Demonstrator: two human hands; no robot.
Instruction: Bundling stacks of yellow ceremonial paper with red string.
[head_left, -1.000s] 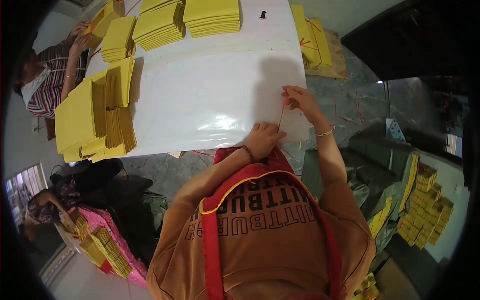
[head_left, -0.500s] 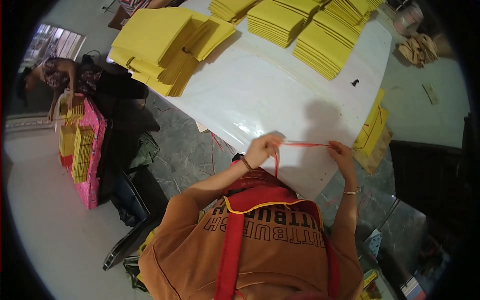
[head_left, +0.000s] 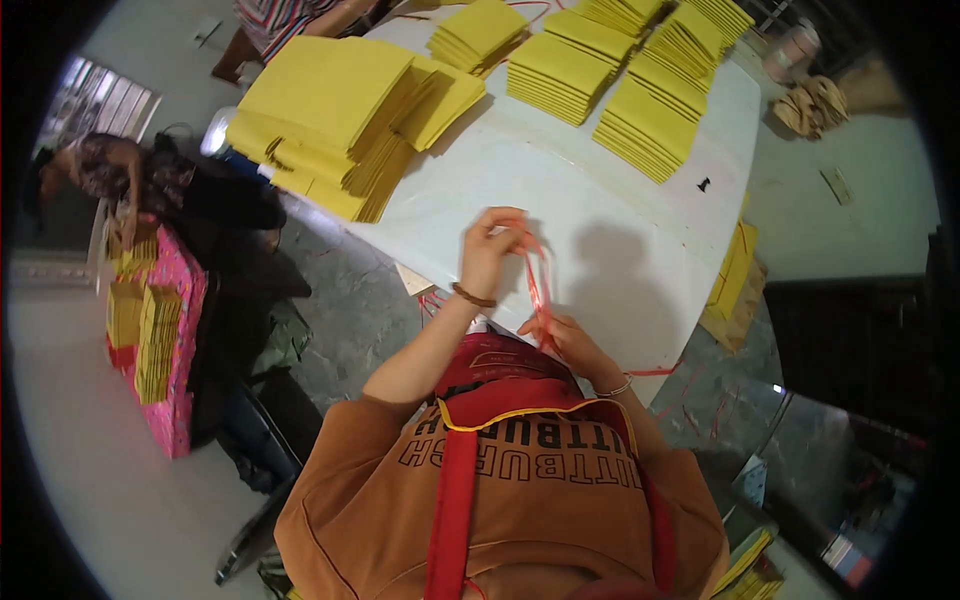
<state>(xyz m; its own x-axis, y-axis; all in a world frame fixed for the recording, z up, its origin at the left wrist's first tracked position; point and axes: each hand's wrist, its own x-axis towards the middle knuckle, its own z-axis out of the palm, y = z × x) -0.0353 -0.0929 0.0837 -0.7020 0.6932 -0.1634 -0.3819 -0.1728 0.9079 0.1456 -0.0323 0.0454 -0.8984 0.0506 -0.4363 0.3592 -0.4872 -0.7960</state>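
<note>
Both my hands are closed on a thin red plastic ribbon (head_left: 534, 285) over the near edge of the white table (head_left: 480, 185). My left hand (head_left: 490, 240) pinches its upper part between thumb and fingers. Lower down and nearer my apron, my right hand (head_left: 567, 343) grips the doubled strands. Loops of the ribbon hang between the two hands. A red length (head_left: 652, 372) also shows at the table edge beside my right wrist; whether it joins the held ribbon I cannot tell.
A big pile of yellow paper envelopes (head_left: 320, 100) stands at the table's far left. Several smaller yellow stacks (head_left: 650, 125) line the far right, near a small black object (head_left: 704, 185). At left, a person (head_left: 110, 170) bends over a pink-covered table (head_left: 185, 330) with more yellow stacks.
The ribbon, stretched sideways between my hands before, now hangs in loops. My left hand moved up and slightly left; my right hand came down and left toward my apron.
</note>
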